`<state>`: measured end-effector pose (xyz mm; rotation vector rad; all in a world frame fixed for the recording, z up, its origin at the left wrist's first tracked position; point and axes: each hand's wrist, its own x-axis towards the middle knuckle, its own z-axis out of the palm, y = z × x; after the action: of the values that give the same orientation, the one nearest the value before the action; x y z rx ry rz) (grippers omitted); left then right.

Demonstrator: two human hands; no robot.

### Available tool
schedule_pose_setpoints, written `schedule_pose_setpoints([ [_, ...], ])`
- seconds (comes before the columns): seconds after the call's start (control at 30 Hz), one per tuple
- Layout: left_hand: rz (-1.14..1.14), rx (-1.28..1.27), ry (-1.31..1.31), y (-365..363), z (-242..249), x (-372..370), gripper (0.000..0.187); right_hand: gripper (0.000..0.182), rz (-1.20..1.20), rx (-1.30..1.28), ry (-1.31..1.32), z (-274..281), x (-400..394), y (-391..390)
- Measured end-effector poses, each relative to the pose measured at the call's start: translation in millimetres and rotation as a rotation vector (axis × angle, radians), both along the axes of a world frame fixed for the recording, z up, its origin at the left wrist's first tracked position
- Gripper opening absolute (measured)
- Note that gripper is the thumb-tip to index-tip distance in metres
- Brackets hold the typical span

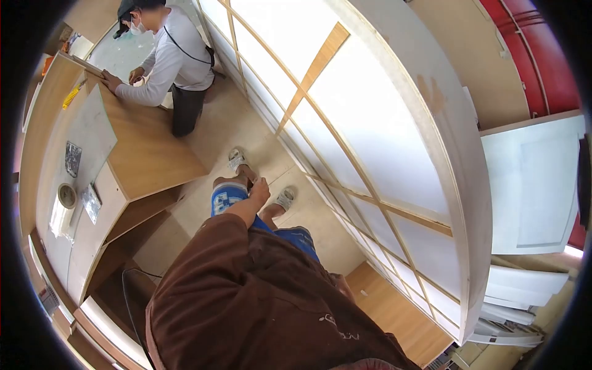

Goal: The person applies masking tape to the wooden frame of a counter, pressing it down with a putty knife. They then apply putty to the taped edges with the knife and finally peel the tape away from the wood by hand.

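Note:
My left hand (260, 190) hangs in front of my blue shorts (227, 198), above the floor between my feet. Its fingers are curled closed, and what they hold, if anything, is too small to make out. Of my right hand (341, 285) only a sliver of skin shows past my brown shirt (265, 296); its fingers are hidden. To my right stands a large white panel (394, 135) with wooden strips across it. On my left is a wooden cabinet (151, 148) with open compartments below.
A co-worker (185, 52) in a white top and mask leans at the cabinet's far end, hands on its edge. On the cabinet lie a tape roll (66, 196), a glass sheet (98, 126) and a yellow coiled cord (71, 97). White door panels (533, 185) stand far right.

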<state>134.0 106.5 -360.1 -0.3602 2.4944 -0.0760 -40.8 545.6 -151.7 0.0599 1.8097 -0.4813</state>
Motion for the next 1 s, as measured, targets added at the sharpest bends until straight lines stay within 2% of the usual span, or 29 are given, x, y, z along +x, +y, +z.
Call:
schedule_pose_setpoints([
  [0.07,0.038,-0.024,-0.002,-1.5,-0.5,-2.0,0.026,0.040,-0.011,-0.013,0.016,1.0,-2.5,-16.5],
  [0.13,0.027,-0.019,-0.166,0.1,8.3,-6.4,0.029,0.042,-0.023,-0.025,0.023,1.7,-2.0,-31.2],
  [0.27,-0.043,-0.035,-0.154,-13.6,19.6,-3.5,0.031,0.047,-0.028,-0.035,0.024,-15.8,-4.3,-24.7],
  [0.33,-0.081,0.025,-0.167,-20.2,25.7,-4.1,0.032,0.048,0.120,-0.022,0.069,2.9,-5.6,-36.9],
  [0.37,-0.078,0.024,-0.166,-23.2,35.0,-4.0,0.032,0.048,0.122,-0.024,0.070,-10.9,-5.5,-25.8],
  [0.43,0.002,0.022,-0.165,-25.7,56.1,-4.0,0.031,0.028,-0.017,-0.044,0.012,-55.0,-6.3,14.0],
  [0.47,0.004,0.024,-0.164,-24.6,52.9,-6.5,0.031,0.028,-0.022,-0.045,0.010,-60.7,-6.3,23.5],
  [0.53,0.258,0.121,-0.167,-23.4,48.6,-13.2,0.027,0.028,0.001,-0.032,0.015,-53.5,-4.3,23.4],
  [0.67,0.219,0.064,-0.171,-23.9,57.5,-28.1,0.026,0.027,0.025,-0.025,0.023,-42.4,-3.0,20.6],
  [0.8,0.172,0.163,-0.113,-21.4,14.6,-20.9,0.027,0.027,0.028,-0.025,0.036,-33.3,-3.9,9.5],
  [0.87,0.163,0.171,-0.084,-19.2,9.0,-14.1,0.026,0.027,0.038,-0.024,0.044,-34.3,-6.7,10.3],
  [1.0,0.129,0.113,-0.229,-12.0,26.0,-20.0,0.027,0.027,0.033,-0.020,0.048,-37.3,-4.6,12.4],
])
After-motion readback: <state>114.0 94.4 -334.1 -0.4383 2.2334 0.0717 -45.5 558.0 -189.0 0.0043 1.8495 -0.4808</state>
